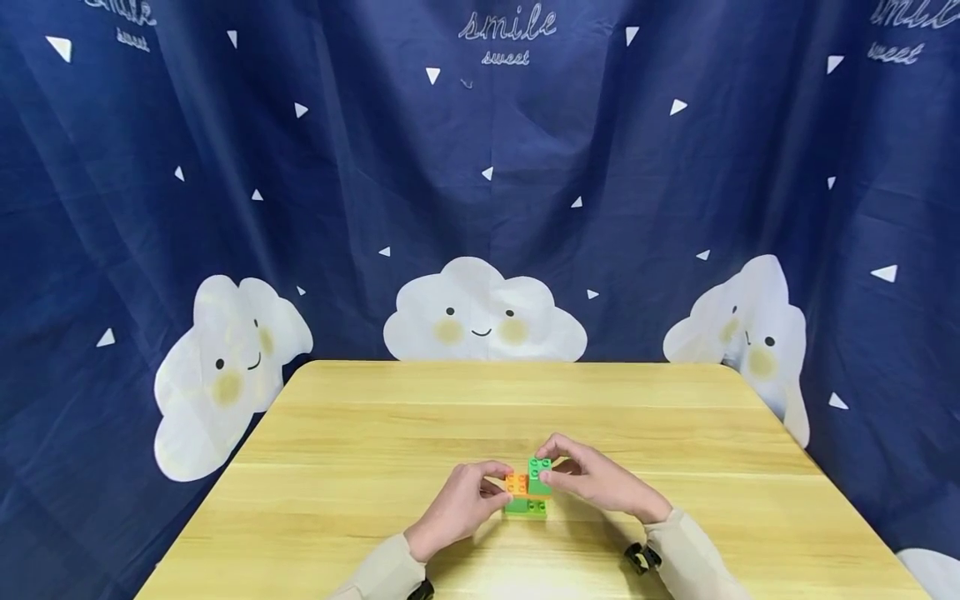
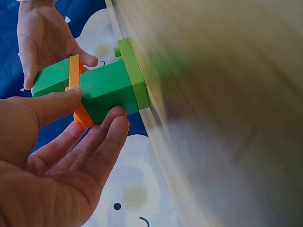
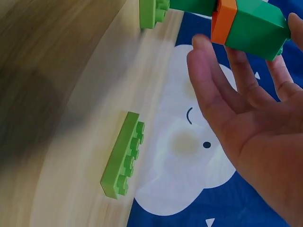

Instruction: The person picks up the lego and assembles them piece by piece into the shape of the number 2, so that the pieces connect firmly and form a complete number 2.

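Observation:
On the table stands a small stack of toy building blocks. At its bottom is a light green flat brick (image 1: 527, 514), bearing a green block (image 2: 108, 90) on one side. Across that block lies an orange flat brick (image 1: 515, 487), and another green block (image 1: 538, 481) sits on its right end, studs up. My left hand (image 1: 459, 504) pinches the orange brick at its left end, fingertips also touching the lower green block. With thumb and fingers, my right hand (image 1: 600, 482) holds the upper green block.
A separate light green brick (image 3: 122, 156) lies on the wooden table (image 1: 360, 467), seen in the right wrist view. Behind the table hangs a dark blue curtain (image 1: 345, 208) with white clouds. Black straps (image 1: 641, 558) sit at the wrists.

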A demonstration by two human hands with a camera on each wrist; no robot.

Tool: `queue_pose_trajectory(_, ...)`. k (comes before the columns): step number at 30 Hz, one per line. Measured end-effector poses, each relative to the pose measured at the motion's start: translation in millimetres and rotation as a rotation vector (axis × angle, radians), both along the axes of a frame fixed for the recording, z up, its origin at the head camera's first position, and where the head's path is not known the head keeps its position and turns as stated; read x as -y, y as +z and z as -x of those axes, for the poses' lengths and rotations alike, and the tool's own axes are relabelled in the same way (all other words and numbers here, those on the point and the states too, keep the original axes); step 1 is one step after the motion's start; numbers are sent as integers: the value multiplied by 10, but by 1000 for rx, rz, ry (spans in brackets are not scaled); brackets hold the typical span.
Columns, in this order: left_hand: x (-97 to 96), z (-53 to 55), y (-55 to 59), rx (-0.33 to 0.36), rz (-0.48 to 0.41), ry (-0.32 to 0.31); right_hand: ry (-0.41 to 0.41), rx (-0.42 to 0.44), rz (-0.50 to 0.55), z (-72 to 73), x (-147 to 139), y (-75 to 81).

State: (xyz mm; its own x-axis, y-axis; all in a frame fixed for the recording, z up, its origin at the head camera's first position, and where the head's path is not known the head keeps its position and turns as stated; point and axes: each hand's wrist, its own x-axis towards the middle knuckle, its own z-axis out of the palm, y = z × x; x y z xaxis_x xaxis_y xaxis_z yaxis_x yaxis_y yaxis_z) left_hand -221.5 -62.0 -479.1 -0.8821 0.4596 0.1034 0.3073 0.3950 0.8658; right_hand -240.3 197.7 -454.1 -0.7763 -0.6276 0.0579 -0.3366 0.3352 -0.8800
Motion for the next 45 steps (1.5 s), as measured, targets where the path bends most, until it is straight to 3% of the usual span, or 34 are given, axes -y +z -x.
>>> queue_pose_trajectory(9,-10,-5,6,-23,32,13,-128,-182,-50,75,-115,59)
queue_pose_trajectory(18,-4,-13,15,-55,35,18,-262,-251,-134,195,-327,98)
queue_pose_trajectory(26,-40,-60,30,-56,22,3,-267,-327,-204,227,-500,48)
queue_pose_trajectory(32,-12,-101,23,-85,122,-9,-248,-342,-296,262,-581,-52)
queue_pose_trajectory(38,50,-84,108,-147,204,40,-252,-304,-354,304,-600,-141)
queue_pose_trajectory(45,110,-12,217,-178,206,96,-246,-340,-405,372,-564,-198)
